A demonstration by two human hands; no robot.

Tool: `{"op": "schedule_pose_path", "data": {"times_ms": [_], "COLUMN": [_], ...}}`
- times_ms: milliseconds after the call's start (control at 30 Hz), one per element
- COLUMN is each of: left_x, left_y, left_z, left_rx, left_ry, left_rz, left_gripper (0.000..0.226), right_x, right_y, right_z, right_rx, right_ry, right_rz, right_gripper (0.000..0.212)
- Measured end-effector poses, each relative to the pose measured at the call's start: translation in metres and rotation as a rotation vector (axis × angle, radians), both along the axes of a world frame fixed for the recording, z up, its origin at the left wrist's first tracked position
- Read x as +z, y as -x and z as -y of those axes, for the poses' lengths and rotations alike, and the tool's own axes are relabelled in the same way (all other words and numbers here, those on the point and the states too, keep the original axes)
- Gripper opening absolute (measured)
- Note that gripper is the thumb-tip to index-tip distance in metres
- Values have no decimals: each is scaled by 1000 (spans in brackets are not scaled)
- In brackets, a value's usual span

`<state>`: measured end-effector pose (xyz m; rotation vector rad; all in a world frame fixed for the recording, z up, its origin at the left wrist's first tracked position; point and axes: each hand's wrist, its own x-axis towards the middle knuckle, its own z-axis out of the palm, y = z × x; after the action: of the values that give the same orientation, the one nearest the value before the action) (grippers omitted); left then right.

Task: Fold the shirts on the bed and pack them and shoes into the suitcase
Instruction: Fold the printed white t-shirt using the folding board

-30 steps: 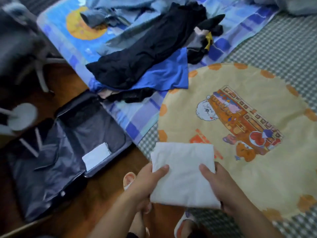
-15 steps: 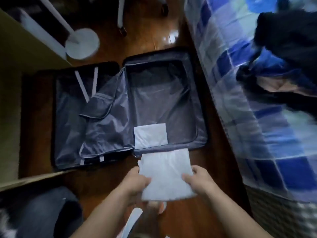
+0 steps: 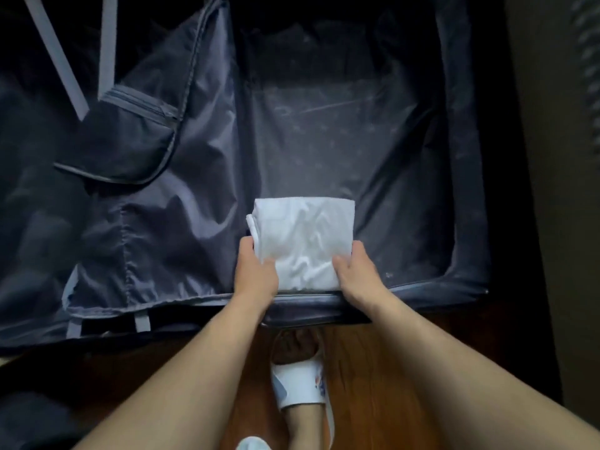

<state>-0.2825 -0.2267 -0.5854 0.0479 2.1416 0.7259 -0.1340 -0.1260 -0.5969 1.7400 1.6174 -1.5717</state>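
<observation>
Left hand (image 3: pixel 256 274) and right hand (image 3: pixel 357 276) each grasp the near corners of a folded white shirt (image 3: pixel 303 241), thumbs on top, fingers tucked beneath its side edges. The shirt lies between the hands, inside the right-hand compartment of the open suitcase (image 3: pixel 406 297), against its near wall. Ahead of the hands, grey lining is bare. To the left of the left hand sits the zipped divider flap (image 3: pixel 130 138). Below the wrists, a foot in a white slipper (image 3: pixel 298 381) stands on the wooden floor (image 3: pixel 373 358).
</observation>
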Motion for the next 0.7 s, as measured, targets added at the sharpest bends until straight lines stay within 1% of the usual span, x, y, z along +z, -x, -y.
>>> {"op": "schedule_pose_path", "data": {"times_ms": [67, 133, 167, 200, 233, 300, 333, 367, 400, 433, 467, 500, 533, 567, 600, 633, 700], "left_x": [-5, -1, 3, 7, 12, 21, 27, 33, 36, 37, 36, 34, 31, 26, 21, 18, 13], "left_y": [-5, -4, -2, 1, 3, 2, -2, -7, -13, -21, -26, -30, -33, -34, -33, -33, -34], "left_z": [3, 0, -2, -5, -7, -9, -9, -10, -9, -8, -5, -1, 5, 12, 18, 22, 23], "left_rx": [58, 66, 8, -103, -245, -502, -574, -651, -764, -906, -1039, -1165, -1270, -1326, -1348, -1351, -1398], "left_ry": [-17, 18, 73, 157, 253, 404, 436, 468, 466, 432, 346, 253, 224, 270, 363, 453, 559], "left_rz": [-4, 28, 44, 54, 52, 11, -29, -125, -297, -483, -602, -637, -563, -446, -342, -283, -261], "left_gripper": [31, 32, 35, 43, 57, 87, 93, 94, 87, 73, 57, 44, 39, 41, 47, 53, 57], "right_x": [-3, 5, 10, 11, 10, 5, 2, 1, 2, 4, 4, 3, 2, 1, -2, -4, -8], "right_y": [-9, -15, -16, -18, -19, -19, -18, -16, -13, -11, -10, -10, -11, -13, -15, -15, -16], "right_z": [3, -2, -6, -10, -14, -20, -20, -20, -18, -17, -15, -14, -13, -12, -10, -9, -3], "right_rx": [65, 142, 164, 194, 245, 394, 456, 509, 548, 578, 587, 586, 574, 548, 510, 458, 392], "right_ry": [25, 78, 113, 150, 178, 195, 181, 159, 140, 123, 120, 124, 132, 127, 105, 69, -13], "right_rz": [-29, -89, -109, -100, -61, 89, 158, 207, 237, 255, 258, 251, 242, 232, 240, 268, 370], "right_gripper": [27, 37, 39, 41, 41, 34, 27, 19, 14, 15, 17, 20, 22, 23, 22, 22, 27]}}
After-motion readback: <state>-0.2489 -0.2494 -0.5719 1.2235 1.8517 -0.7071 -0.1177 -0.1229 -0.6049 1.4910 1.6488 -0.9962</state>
